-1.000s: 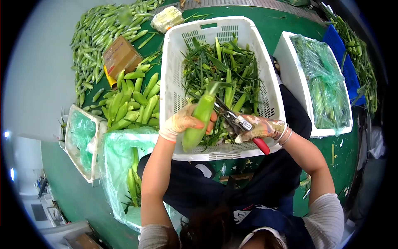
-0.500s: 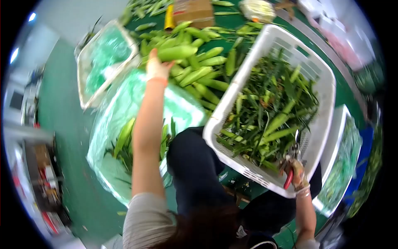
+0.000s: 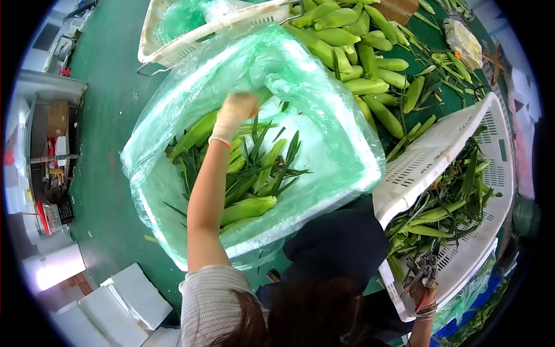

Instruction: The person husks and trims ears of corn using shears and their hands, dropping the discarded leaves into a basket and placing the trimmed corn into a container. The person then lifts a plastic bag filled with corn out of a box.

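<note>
Fingers of the gloved left hand point(image 3: 236, 110) look curled together above the lined box point(image 3: 358, 168), but blur keeps me from telling whether they are clamped on anything. At the near right, the right hand point(image 3: 421, 291) has its fingers wrapped round the shears point(image 3: 429, 269), over the near end of the white crate point(image 3: 422, 168). Corn ears point(image 3: 248, 209) lie among dark leaves in the box, partly hidden by the left forearm; more ears are in a pile point(image 3: 370, 66) just beyond its far right edge. A dark-clothed knee point(image 3: 341, 243) stands between box and crate, and hair covers part of the near side. A smaller crate point(image 3: 243, 18) with green plastic sits at the far left, a cardboard box point(image 3: 399, 8) and a pale wrapped bundle point(image 3: 462, 45) at the far right. Small dark marks on the crate's wall are too faint to read. Beneath is a green floor point(image 3: 110, 156), scuffed in places, with shelving point(image 3: 58, 139) at the left and white panels point(image 3: 139, 295) at the near left.
</note>
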`<state>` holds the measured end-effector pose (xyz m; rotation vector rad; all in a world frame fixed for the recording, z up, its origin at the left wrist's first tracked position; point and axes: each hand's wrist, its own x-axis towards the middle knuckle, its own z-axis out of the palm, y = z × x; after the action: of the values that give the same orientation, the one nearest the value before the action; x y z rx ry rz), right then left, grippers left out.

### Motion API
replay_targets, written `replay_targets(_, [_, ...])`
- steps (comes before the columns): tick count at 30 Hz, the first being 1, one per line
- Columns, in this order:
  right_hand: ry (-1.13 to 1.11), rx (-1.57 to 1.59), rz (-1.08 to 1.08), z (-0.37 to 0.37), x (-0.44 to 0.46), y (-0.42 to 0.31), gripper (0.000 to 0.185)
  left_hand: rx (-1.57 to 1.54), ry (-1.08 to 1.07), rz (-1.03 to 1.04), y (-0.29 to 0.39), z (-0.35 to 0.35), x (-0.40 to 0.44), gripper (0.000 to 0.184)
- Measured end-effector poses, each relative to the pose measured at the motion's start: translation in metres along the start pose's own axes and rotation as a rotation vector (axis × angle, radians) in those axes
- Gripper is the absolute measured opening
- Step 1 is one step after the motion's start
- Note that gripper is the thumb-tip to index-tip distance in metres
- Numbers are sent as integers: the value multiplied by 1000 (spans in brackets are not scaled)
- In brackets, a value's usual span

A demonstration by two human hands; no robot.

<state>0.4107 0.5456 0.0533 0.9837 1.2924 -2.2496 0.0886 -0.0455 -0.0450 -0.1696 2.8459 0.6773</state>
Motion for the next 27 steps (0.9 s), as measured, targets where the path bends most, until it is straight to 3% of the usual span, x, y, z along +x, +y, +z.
replay_targets(1, [-4, 40, 65, 8, 3, -2, 69, 114, 4, -323, -27, 28, -2, 26])
replay_targets(2, [-8, 79, 128, 12, 5, -1, 74, 225, 29, -407, -65, 70, 10, 26])
replay_targets(3, [-24, 70, 217, 8, 8, -3, 75, 437, 226, -221, -103, 112, 20, 23])
replay_targets(4, [-12, 65, 214, 8, 8, -6, 75, 426, 218, -217, -106, 123, 28, 23])
replay_targets(6, [-46, -285, 170, 12, 9, -10, 69, 844, 345, -214, -92, 128, 43, 20])
replay_targets(7, [-31, -312, 157, 17, 6, -13, 67, 827, 172, -207, -87, 125, 48, 20])
replay_targets(8, [-19, -301, 145, 15, 1, -10, 67, 824, 177, -187, -79, 119, 52, 20])
replay_targets(10, [9, -291, 162, 5, -6, -13, 66, 772, -123, -200, -69, 102, 57, 20])
replay_targets(11, [55, -271, 166, 0, -11, -13, 71, 595, -93, -194, -65, 93, 50, 28])
replay_targets(13, [68, -258, 123, -5, -22, -10, 70, 223, -143, -408, -38, 66, 20, 51])
replay_targets(14, [79, -257, 92, -8, -28, -6, 69, -54, -140, -418, -36, 57, -6, 70])
replay_targets(15, [106, -267, 64, -12, -31, -3, 67, -320, -285, -393, -38, 43, -23, 76])
replay_targets(17, [111, -297, 32, -21, -40, 1, 62, -973, -438, -344, -1, 1, -85, 78])
replay_targets(21, [81, -572, 0, -14, -53, -6, 62, -1254, -356, -153, 45, -58, -160, 77])
replay_targets(23, [45, -802, -58, 5, -57, -9, 64, -1295, -415, 243, 81, -86, -166, 72])
replay_targets(24, [51, -920, -84, 14, -61, -12, 66, -1294, -369, 271, 111, -99, -159, 65])
replay_targets(25, [36, -1245, -210, 7, -56, -9, 80, -1398, -337, 247, 144, -107, -151, 58])
replay_targets(27, [81, -1307, -414, 29, -60, -4, 104, -1536, -236, 381, 209, -110, -123, 42])
